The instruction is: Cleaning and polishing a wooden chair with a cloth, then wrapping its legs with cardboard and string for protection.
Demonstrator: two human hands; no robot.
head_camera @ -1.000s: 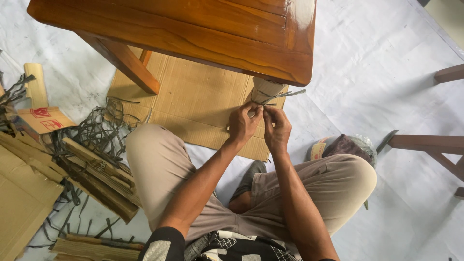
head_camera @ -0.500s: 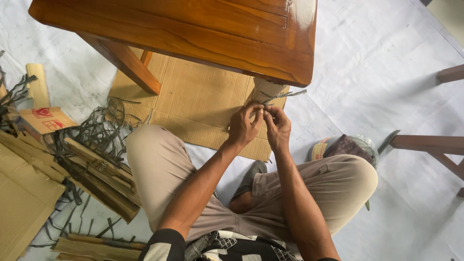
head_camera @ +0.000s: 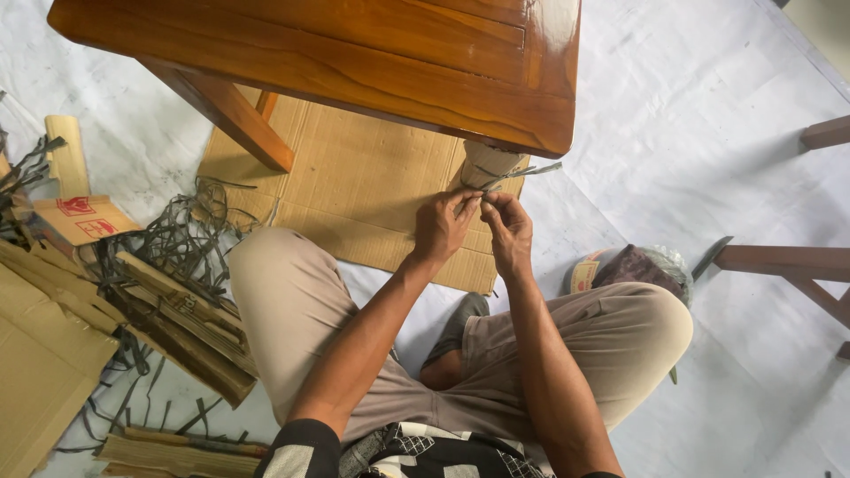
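Just right of frame centre, under the wooden table (head_camera: 354, 62), my left hand (head_camera: 443, 226) and right hand (head_camera: 509, 232) pinch the grey strap (head_camera: 522, 173) at the wrapped leg (head_camera: 487, 164), which I judge needs a steady outward pull.

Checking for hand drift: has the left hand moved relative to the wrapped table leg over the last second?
No. The left hand sits just below the wrapped table leg as before, fingertips meeting the right hand at the strap.

Single view only, my head camera, looking steeply down from above seated person. Faces forward over lap toward floor sheet (head_camera: 708, 115). Forearms and knees near, at bottom edge; wooden table (head_camera: 354, 53) far, across top. Close range. No second view overlaps it.
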